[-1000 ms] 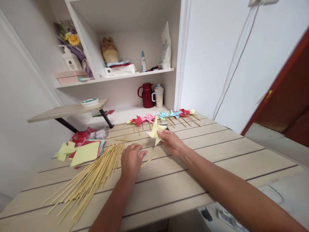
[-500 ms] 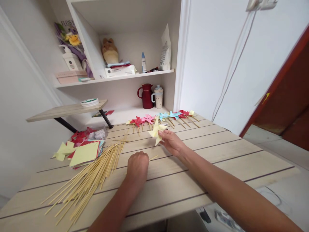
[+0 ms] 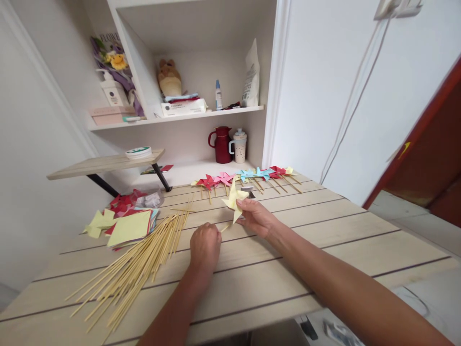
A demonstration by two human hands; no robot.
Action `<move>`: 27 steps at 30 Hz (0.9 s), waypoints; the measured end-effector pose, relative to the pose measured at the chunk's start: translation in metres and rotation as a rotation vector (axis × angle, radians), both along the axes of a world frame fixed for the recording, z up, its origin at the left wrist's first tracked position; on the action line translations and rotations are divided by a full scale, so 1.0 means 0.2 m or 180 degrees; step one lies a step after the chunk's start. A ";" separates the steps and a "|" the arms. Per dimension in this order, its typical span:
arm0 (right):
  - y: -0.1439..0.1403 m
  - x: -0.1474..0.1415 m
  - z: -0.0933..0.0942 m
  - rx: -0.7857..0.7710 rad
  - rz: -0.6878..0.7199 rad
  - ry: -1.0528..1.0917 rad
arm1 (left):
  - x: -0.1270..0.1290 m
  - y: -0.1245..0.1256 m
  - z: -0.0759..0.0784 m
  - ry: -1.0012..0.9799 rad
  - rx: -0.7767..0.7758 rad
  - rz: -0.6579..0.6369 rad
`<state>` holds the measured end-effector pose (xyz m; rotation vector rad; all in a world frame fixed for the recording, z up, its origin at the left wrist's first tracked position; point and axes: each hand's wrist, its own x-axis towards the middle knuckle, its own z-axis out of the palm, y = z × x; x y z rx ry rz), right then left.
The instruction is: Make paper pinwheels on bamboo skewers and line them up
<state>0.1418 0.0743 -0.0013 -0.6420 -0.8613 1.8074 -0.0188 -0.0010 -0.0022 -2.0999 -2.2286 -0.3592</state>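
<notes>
My right hand [image 3: 255, 217] pinches a pale yellow paper pinwheel [image 3: 235, 198] above the middle of the table. My left hand [image 3: 206, 242] is closed round a thin wooden stick [image 3: 225, 228], whose end pokes out toward the pinwheel. Whether the stick touches the pinwheel's back I cannot tell. Left of my left hand, many loose wooden sticks [image 3: 144, 264] lie fanned out. Beyond my hands, a row of red, pink and blue pinwheels on sticks [image 3: 225, 178] lies along the table's back edge.
At the left lie a stack of coloured paper squares [image 3: 129, 228], a yellow pinwheel [image 3: 99, 223] and a clear bag [image 3: 153, 199]. A small raised shelf [image 3: 104, 166] holds a roll of tape [image 3: 139, 153]. Behind stand a red jug [image 3: 222, 146] and a cup [image 3: 239, 146].
The stick in my left hand now angles up toward the pinwheel, and the two have come closer together. The pinwheel has tilted slightly. The whole view has shifted a little.
</notes>
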 end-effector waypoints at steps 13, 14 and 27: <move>-0.02 -0.02 0.01 -0.0055 0.0040 0.0222 | 0.00 -0.02 0.01 -0.0242 -0.0065 -0.0281; -0.02 -0.02 0.01 -0.0047 0.0049 0.0265 | -0.01 -0.02 0.01 -0.0280 -0.0093 -0.0308; -0.03 0.00 0.03 0.0152 -0.0006 -0.0004 | -0.02 -0.06 0.03 -0.0149 -0.0136 -0.0287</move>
